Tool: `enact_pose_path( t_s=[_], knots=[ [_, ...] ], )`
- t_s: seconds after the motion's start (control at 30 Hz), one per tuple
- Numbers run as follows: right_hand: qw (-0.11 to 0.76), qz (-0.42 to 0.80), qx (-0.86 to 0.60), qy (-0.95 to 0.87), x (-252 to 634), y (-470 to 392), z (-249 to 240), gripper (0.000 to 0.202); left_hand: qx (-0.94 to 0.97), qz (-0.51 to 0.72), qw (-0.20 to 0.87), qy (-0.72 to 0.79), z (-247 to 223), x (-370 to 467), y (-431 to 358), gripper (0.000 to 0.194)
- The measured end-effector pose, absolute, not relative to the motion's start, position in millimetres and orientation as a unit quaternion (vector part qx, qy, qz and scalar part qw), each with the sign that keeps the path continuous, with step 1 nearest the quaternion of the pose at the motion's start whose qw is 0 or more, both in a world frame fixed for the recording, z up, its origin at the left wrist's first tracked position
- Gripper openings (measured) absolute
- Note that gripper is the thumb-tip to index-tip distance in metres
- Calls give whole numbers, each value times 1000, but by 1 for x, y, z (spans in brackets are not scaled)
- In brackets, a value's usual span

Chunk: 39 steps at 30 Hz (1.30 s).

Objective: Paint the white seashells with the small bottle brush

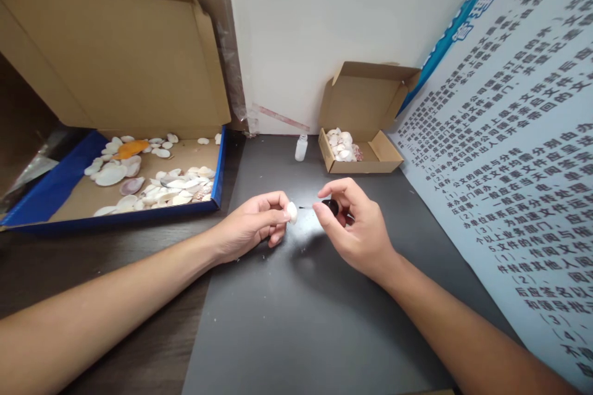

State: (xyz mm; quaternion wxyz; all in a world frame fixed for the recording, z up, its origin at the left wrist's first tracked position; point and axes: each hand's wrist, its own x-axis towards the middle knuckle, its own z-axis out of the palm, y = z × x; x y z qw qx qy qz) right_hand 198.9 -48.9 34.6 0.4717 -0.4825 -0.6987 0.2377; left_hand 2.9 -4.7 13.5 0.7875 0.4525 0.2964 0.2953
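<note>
Before bottle (301,149): left hand (252,219) pinching shell (292,213) | right hand (364,231), fingers curled round black cap (330,206) | brush (303,208) might drip, if overloaded

The bottle (301,148) is translucent white. Left of it, the large box (157,215) has blue walls and a plain brown inside; its loose shells (178,184) are white and cream, some faintly streaked, with one dusky purple shell (131,186) and a bright orange piece (133,149). Right of the bottle, the small box (365,166) is plain brown, its shells (341,145) white with some mottled pinkish red. Behind the bottle, the panel (324,31) is off-white with a reddish streak. Nearer than the bottle are a white shell (291,212) and a black cap (330,206). Far right, the pale blue poster (509,154) carries dark characters.
</note>
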Motion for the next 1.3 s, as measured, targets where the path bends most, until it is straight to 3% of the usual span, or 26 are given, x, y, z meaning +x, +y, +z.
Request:
enact_pose_path(
  t_s=[0.77,1.3],
  knots=[
    [487,321,-473,-660,200,-49,33,8,479,292,774,294,11,4,-5,24],
    [489,304,-470,-669,200,-49,33,7,571,262,725,281,6,1,-5,22]
  ],
)
